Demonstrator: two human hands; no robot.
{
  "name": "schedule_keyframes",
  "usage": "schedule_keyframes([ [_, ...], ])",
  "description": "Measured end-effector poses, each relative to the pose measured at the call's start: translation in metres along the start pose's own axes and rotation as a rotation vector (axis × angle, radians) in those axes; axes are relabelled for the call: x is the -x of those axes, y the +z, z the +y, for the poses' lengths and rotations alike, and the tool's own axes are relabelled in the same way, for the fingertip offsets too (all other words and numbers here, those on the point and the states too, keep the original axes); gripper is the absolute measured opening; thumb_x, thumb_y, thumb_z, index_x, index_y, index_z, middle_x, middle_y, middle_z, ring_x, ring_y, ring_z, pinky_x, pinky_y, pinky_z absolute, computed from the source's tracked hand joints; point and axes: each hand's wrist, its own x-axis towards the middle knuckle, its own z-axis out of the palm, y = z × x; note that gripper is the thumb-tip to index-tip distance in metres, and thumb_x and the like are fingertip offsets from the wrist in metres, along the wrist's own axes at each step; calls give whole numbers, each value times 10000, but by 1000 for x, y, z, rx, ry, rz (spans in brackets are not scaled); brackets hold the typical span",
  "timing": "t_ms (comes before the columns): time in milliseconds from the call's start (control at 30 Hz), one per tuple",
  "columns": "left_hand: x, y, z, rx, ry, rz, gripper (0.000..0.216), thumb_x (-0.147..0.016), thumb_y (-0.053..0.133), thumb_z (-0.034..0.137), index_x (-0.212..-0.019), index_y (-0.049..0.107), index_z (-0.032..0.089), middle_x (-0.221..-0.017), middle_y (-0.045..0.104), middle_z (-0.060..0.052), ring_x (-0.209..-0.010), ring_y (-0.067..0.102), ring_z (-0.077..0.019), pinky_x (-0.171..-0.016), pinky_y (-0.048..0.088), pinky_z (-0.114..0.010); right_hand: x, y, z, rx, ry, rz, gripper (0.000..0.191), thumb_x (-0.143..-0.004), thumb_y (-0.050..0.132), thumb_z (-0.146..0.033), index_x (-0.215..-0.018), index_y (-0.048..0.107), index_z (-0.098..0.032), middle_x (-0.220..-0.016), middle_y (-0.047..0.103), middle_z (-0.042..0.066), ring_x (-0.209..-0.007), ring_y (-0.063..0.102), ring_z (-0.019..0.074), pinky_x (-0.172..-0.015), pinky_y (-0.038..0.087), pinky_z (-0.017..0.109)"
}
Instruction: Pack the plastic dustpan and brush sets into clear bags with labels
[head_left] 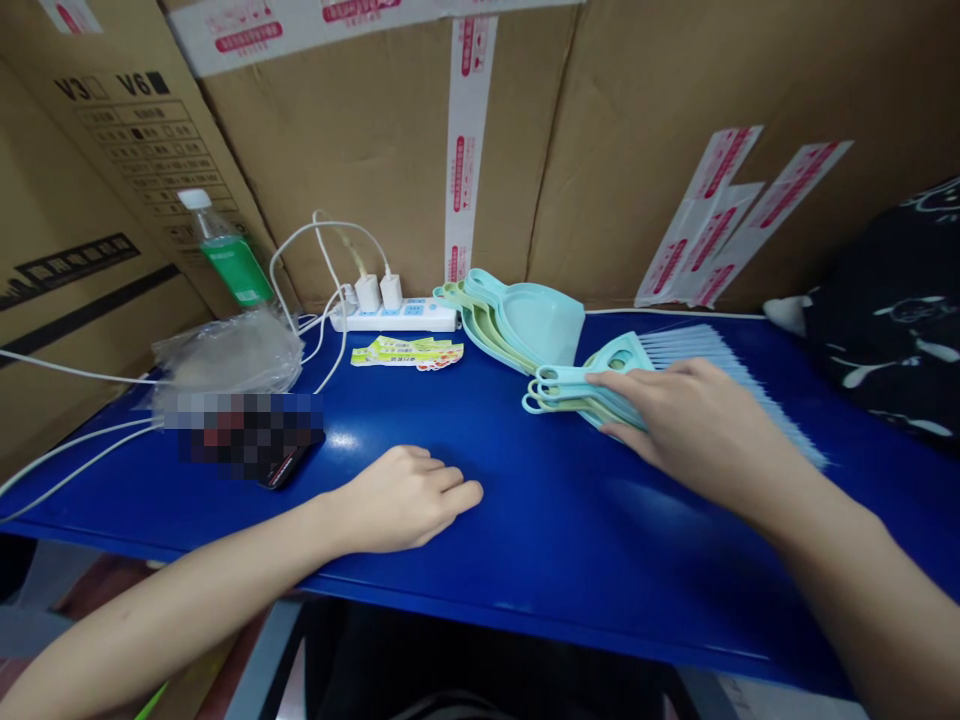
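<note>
Right hand [675, 415] fingers pinch stacked brushes [637, 350]; loosely nested handles [566, 377] could slide apart if the grip slackens; left hand [412, 500] rests on surface [540, 560], fingers clenched

Gap between left hand [411, 500] and brushes [675, 343], dustpans [544, 322] behind

Smooth plastic brush handles [568, 377], glossy tabletop [540, 530]
</note>
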Motion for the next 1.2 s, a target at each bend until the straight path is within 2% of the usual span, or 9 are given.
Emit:
schedule_keyframes([
  [167, 0, -1, 1, 0, -3, -6, 241, -963, 343, 144, -901, 575, 161, -654, 628, 19, -519, 555, -134, -507, 391, -285, 1, 11, -3, 75, -32, 4, 415, -787, 412, -145, -1142, 607, -237, -881, 744, 98, -715, 665, 294, -700, 487, 417],
  [300, 0, -2, 0, 0, 0, 10, 247, -964, 337, 143, -896, 574, 161, -655, 628, 20, -510, 551, -135, -499, 390, -291, 0, 13, -3, 73, -4, -14, 372, -765, 486, -118, -1121, 583, -166, -850, 736, 101, -731, 669, 280, -664, 470, 361],
  [500, 0, -2, 0, 3, -5, -4, 248, -964, 336, 147, -896, 573, 166, -654, 628, 17, -515, 552, -134, -503, 405, -284, -2, -8, -12, 199, 207, -165, 302, -750, 562, -57, -1033, 578, -163, -639, 663, 52, -617, 633, 258, -538, 355, 288],
  [600, 0, -1, 1, 2, -5, -5, 248, -962, 336, 147, -895, 574, 167, -651, 627, 17, -511, 548, -134, -501, 406, -285, -4, -16, -11, 256, 315, -245, 266, -763, 595, -72, -1016, 585, -154, -612, 646, 59, -608, 634, 268, -502, 301, 276],
  [800, 0, -1, 0, -1, 4, 16, 253, -962, 336, 144, -892, 578, 162, -637, 616, 20, -498, 536, -139, -491, 399, -288, -7, -21, -4, 253, 418, -333, 297, -805, 592, -84, -1096, 600, -142, -742, 702, 126, -748, 683, 317, -512, 324, 274],
  [900, 0, -1, 0, -10, 10, 29, 249, -959, 338, 134, -896, 578, 156, -640, 616, 20, -496, 536, -141, -485, 389, -292, -8, -21, -5, 221, 456, -398, 365, -827, 549, -50, -1182, 561, -133, -841, 721, 138, -816, 693, 303, -541, 349, 266],
  [1100, 0, -1, 1, -15, 22, 26, 228, -955, 353, 126, -901, 573, 149, -646, 616, 18, -499, 540, -143, -485, 388, -290, -9, -20, -6, 171, 340, -385, 436, -768, 506, 40, -1177, 543, -106, -878, 725, 140, -799, 691, 278, -595, 402, 274],
  [1200, 0, -1, 1, -6, 15, 25, 235, -958, 346, 126, -908, 575, 151, -650, 619, 17, -504, 540, -142, -489, 395, -289, -9, -19, -4, 142, 378, -378, 370, -826, 551, -43, -1188, 559, -120, -926, 733, 144, -823, 702, 289, -621, 444, 293],
])
